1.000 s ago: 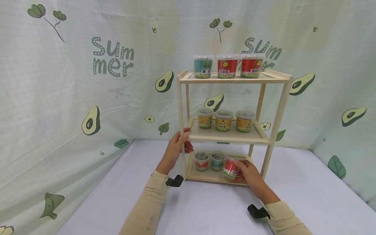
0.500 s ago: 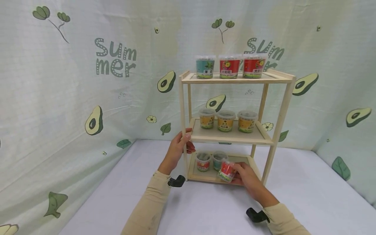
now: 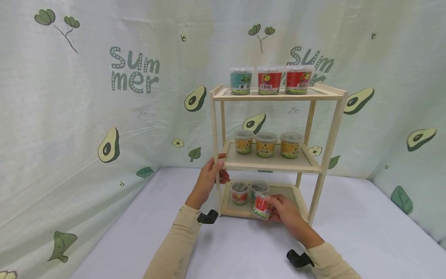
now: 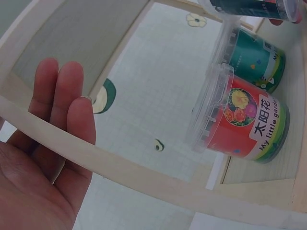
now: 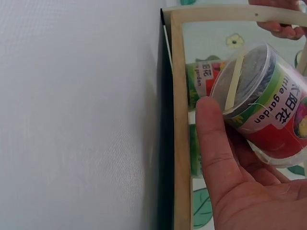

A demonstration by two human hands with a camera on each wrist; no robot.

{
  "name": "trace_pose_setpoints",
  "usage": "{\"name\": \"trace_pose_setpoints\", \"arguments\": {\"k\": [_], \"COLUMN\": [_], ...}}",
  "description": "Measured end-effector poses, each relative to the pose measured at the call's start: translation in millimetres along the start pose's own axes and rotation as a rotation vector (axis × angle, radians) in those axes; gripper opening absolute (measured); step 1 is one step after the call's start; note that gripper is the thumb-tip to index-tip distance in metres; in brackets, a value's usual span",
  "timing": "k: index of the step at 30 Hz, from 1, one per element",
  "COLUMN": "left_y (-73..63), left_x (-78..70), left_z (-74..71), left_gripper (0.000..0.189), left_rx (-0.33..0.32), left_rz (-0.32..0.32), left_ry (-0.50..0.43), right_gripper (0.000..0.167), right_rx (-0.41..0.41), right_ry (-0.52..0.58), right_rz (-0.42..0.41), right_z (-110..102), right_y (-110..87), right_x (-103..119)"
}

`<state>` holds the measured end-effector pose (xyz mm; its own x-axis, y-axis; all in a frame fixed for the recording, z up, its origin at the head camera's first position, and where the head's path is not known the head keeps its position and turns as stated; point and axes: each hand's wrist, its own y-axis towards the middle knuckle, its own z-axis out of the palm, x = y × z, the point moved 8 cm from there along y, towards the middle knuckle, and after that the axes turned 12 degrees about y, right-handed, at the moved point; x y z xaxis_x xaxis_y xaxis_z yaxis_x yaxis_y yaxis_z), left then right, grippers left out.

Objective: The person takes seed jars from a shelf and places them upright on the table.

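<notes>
My right hand (image 3: 287,217) holds a red-labelled plastic seed cup (image 3: 262,207) by its side, at the front of the rack's bottom shelf. The cup is tilted and partly covers a teal cup (image 3: 259,187) behind it. Its clear base, with dark contents, faces the right wrist view, where the thumb (image 5: 213,139) lies along it. Left of the teal cup stands another red cup (image 3: 239,194), upright. My left hand (image 3: 206,182) grips the front left post of the wooden rack (image 3: 271,166) at middle-shelf height; its fingers (image 4: 79,120) show beyond the post in the left wrist view.
Three yellow-labelled cups stand on the middle shelf, among them a central cup (image 3: 266,146). On the top shelf are a teal cup (image 3: 241,82) and two red ones. The rack stands on a white table (image 3: 244,248) before a printed curtain (image 3: 167,108).
My right hand has moved left with the red cup, from beside the teal cup to in front of it. The left hand keeps its place on the post.
</notes>
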<state>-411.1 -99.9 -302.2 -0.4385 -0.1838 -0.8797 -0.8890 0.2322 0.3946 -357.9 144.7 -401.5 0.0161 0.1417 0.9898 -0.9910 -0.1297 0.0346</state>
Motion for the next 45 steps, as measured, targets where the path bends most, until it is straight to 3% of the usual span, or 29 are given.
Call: {"name": "trace_pose_setpoints", "arguments": {"k": [9, 14, 23, 34, 45], "left_y": [-2.1, -2.3, -4.8, -0.1, 0.2], "left_x": [0.8, 0.1, 1.8, 1.4, 0.3], "left_z": [0.3, 0.3, 1.8, -0.6, -1.3], "left_gripper": [0.045, 0.047, 0.046, 0.046, 0.047], "left_rx": [-0.015, -0.034, -0.030, -0.028, -0.033], "left_rz": [0.011, 0.041, 0.021, 0.038, 0.035], "left_ry": [-0.023, -0.032, -0.037, -0.027, -0.042], "right_gripper": [0.059, 0.058, 0.056, 0.063, 0.058], "right_rx": [0.072, 0.068, 0.049, 0.144, 0.149], "right_ry": [-0.029, -0.039, -0.073, -0.103, -0.170], "right_rz": [-0.001, 0.005, 0.011, -0.017, -0.034], "right_z": [17, 22, 31, 56, 74], "right_y": [-1.5, -0.1, 1.7, 9.0, 13.6], "right_x": [-2, -4, -8, -5, -9]}}
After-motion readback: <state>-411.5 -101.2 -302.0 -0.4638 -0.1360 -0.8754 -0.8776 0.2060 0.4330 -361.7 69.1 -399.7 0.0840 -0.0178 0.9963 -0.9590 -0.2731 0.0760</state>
